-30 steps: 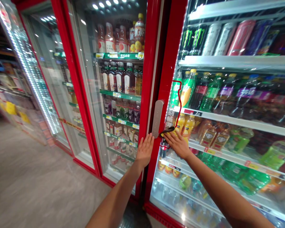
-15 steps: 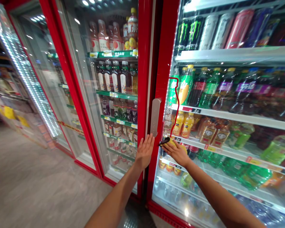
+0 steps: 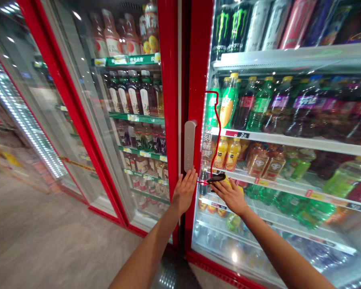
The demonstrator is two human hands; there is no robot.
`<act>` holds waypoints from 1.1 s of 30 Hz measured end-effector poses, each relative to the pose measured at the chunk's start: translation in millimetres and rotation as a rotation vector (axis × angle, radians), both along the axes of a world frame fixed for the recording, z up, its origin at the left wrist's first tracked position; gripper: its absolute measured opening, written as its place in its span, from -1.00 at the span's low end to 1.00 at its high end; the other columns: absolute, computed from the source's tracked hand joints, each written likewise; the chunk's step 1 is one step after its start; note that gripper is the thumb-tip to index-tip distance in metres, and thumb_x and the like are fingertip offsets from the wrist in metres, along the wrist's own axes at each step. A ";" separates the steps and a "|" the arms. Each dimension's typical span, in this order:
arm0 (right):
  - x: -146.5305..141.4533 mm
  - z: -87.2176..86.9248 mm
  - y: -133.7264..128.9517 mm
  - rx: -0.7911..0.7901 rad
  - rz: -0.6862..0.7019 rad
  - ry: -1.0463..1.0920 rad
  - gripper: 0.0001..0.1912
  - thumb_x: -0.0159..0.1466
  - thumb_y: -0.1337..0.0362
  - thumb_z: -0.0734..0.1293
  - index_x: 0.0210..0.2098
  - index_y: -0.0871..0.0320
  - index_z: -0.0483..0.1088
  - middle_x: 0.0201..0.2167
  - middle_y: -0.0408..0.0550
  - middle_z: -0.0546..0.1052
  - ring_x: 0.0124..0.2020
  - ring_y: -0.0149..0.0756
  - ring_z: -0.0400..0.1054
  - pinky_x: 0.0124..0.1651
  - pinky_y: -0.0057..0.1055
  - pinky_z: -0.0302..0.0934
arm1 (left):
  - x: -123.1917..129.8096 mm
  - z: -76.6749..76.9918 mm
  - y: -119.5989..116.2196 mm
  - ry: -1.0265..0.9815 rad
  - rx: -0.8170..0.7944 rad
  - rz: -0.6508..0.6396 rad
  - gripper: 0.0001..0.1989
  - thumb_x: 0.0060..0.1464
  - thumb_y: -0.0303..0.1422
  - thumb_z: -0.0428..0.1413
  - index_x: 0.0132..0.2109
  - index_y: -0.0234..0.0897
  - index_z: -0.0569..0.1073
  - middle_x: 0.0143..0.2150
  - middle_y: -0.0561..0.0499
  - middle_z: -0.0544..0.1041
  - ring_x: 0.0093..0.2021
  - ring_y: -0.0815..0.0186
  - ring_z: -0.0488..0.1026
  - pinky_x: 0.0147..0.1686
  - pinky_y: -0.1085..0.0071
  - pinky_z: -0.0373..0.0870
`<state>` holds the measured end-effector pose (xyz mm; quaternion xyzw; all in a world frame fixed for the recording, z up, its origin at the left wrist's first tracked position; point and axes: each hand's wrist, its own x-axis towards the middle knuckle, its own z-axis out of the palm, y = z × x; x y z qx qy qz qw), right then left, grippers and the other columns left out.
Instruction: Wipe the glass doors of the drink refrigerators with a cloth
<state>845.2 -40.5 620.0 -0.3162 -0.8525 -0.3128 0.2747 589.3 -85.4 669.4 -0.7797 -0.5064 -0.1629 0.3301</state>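
Observation:
My left hand (image 3: 184, 192) lies flat, fingers stretched out, on the red door frame (image 3: 195, 80) just below the grey door handle (image 3: 189, 144). Under my right hand (image 3: 231, 196) is a yellow cloth with a black edge (image 3: 218, 178), pressed against the glass door (image 3: 258, 245) of the right cooler. The fingers of that hand point up and left, and its palm covers much of the cloth. A red outline (image 3: 219, 128) runs down the glass above the cloth, beside white lettering. Both coolers' doors appear shut.
Behind the right glass, shelves (image 3: 289, 138) carry cans, bottled drinks and price tags. The left cooler (image 3: 170, 100) holds several rows of bottles. Grey floor (image 3: 63, 241) spreads at lower left, with another lit cooler (image 3: 27, 108) further off.
My right hand has slid a little to the right across the glass with the cloth, away from the handle. My left hand stays by the handle. The whole view has shifted slightly.

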 end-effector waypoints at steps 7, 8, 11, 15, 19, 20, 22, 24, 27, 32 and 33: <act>-24.4 10.6 7.6 0.013 -0.086 0.096 -0.41 0.39 0.42 0.21 0.37 0.00 0.18 0.27 -0.08 0.42 0.31 -0.21 0.22 0.51 0.03 -0.33 | 21.9 -8.4 13.6 -0.007 -0.041 -0.004 -0.30 0.25 -0.49 -0.09 0.48 -0.36 -0.07 0.51 -0.13 -0.12 0.52 0.15 -0.15 0.46 0.05 -0.09; -19.1 2.8 4.7 0.006 -0.035 0.041 -0.43 0.39 0.43 0.20 0.36 -0.01 0.20 0.26 -0.12 0.44 0.29 -0.25 0.24 0.52 0.00 -0.35 | 23.1 -8.3 14.3 -0.013 -0.043 -0.008 -0.30 0.25 -0.48 -0.08 0.48 -0.36 -0.07 0.52 -0.14 -0.13 0.52 0.13 -0.15 0.45 0.05 -0.08; 12.1 -11.3 -6.8 0.005 0.023 -0.039 -0.44 0.40 0.47 0.16 0.34 -0.02 0.24 0.20 -0.21 0.49 0.25 -0.32 0.27 0.53 -0.05 -0.46 | 21.6 -5.6 16.0 -0.037 -0.046 -0.014 -0.24 0.21 -0.50 -0.05 0.49 -0.34 -0.12 0.52 -0.16 -0.16 0.52 0.11 -0.16 0.45 0.05 -0.09; 33.7 12.0 -8.7 0.023 -0.145 0.098 -0.40 0.39 0.47 0.18 0.38 -0.01 0.18 0.26 -0.12 0.44 0.30 -0.19 0.22 0.50 0.08 -0.51 | 21.6 -4.6 19.7 -0.072 -0.043 -0.011 -0.18 0.17 -0.53 -0.03 0.50 -0.32 -0.19 0.52 -0.17 -0.17 0.52 0.11 -0.15 0.45 0.03 -0.10; 12.2 25.6 1.2 0.042 -0.251 0.239 -0.39 0.39 0.43 0.22 0.39 -0.04 0.17 0.29 -0.06 0.40 0.34 -0.11 0.16 0.48 0.14 -0.45 | 34.9 -11.2 23.8 -0.064 -0.022 -0.050 -0.18 0.19 -0.52 -0.03 0.49 -0.34 -0.20 0.52 -0.16 -0.15 0.52 0.10 -0.17 0.46 0.04 -0.12; 8.2 19.6 1.6 0.039 -0.226 0.214 -0.41 0.39 0.42 0.22 0.38 -0.03 0.18 0.29 -0.07 0.40 0.33 -0.13 0.17 0.49 0.14 -0.45 | 38.6 -13.1 24.6 -0.058 -0.016 -0.065 -0.19 0.19 -0.53 -0.03 0.49 -0.34 -0.20 0.52 -0.16 -0.15 0.52 0.10 -0.18 0.46 0.04 -0.11; 8.1 0.1 -1.7 0.007 -0.131 0.106 -0.43 0.40 0.42 0.21 0.36 -0.02 0.20 0.28 -0.11 0.42 0.31 -0.20 0.19 0.50 0.09 -0.41 | 44.6 -16.3 26.2 -0.042 -0.012 -0.097 -0.18 0.19 -0.53 -0.02 0.50 -0.34 -0.20 0.52 -0.15 -0.16 0.52 0.10 -0.20 0.46 0.04 -0.10; 18.6 -17.6 -8.3 -0.040 -0.036 -0.001 -0.42 0.39 0.43 0.19 0.36 -0.04 0.19 0.26 -0.17 0.44 0.28 -0.29 0.23 0.50 0.02 -0.31 | 48.5 -18.2 28.1 -0.021 -0.012 -0.130 -0.19 0.19 -0.51 -0.01 0.50 -0.34 -0.19 0.52 -0.14 -0.16 0.52 0.08 -0.22 0.46 0.04 -0.10; 46.5 -17.4 -17.0 -0.078 -0.061 -0.019 -0.35 0.37 0.46 0.18 0.39 -0.11 0.12 0.25 -0.20 0.45 0.26 -0.30 0.26 0.49 0.02 -0.21 | 54.0 -19.3 31.6 0.004 0.002 -0.170 -0.21 0.22 -0.48 -0.01 0.50 -0.34 -0.16 0.53 -0.12 -0.17 0.52 0.08 -0.27 0.46 0.03 -0.12; 97.8 9.2 -26.8 -0.006 -0.420 0.262 -0.29 0.32 0.41 0.25 0.42 -0.10 0.11 0.26 -0.02 0.42 0.33 0.00 0.15 0.45 0.20 -0.24 | 66.8 -20.6 34.3 0.006 0.016 -0.220 -0.20 0.20 -0.50 0.01 0.50 -0.32 -0.14 0.53 -0.09 -0.19 0.53 0.09 -0.30 0.47 0.01 -0.18; 104.7 4.9 -30.3 0.012 -0.468 0.305 -0.30 0.31 0.41 0.26 0.41 -0.07 0.14 0.25 0.03 0.42 0.33 0.05 0.13 0.43 0.22 -0.19 | 68.9 -21.2 34.0 0.010 0.014 -0.227 -0.19 0.19 -0.50 0.01 0.50 -0.31 -0.14 0.53 -0.08 -0.20 0.53 0.09 -0.31 0.48 0.01 -0.19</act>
